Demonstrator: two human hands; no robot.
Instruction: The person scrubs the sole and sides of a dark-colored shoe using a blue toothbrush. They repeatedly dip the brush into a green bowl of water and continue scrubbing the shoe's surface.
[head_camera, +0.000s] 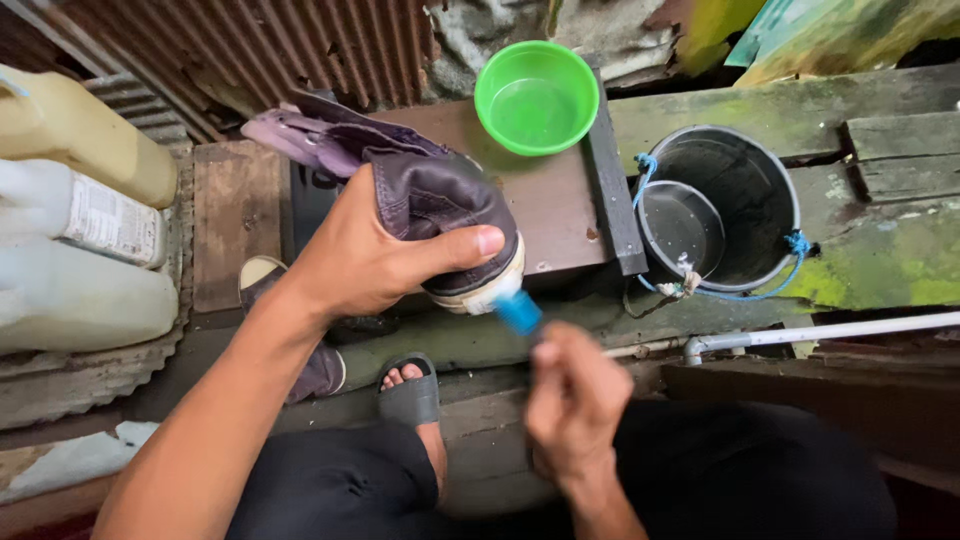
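Our left hand (365, 255) is clamped round a dark purple-brown leather shoe w/ cream rubber sole (440, 215); right hand (572, 400) is fisted on a blue-headed brush (519, 313) at its toe. Scrubbing underway, we judge. Second shoe (300, 350) below-left of it, untouched; green plastic bowl (537, 97) beyond.

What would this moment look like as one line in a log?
left hand: holds purple shoe | right hand: blue brush at shoe's toe | green bowl behind | bucket to the right

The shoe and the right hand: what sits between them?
In the head view, only a blue brush lies between the shoe and the right hand, its head at the shoe's sole.
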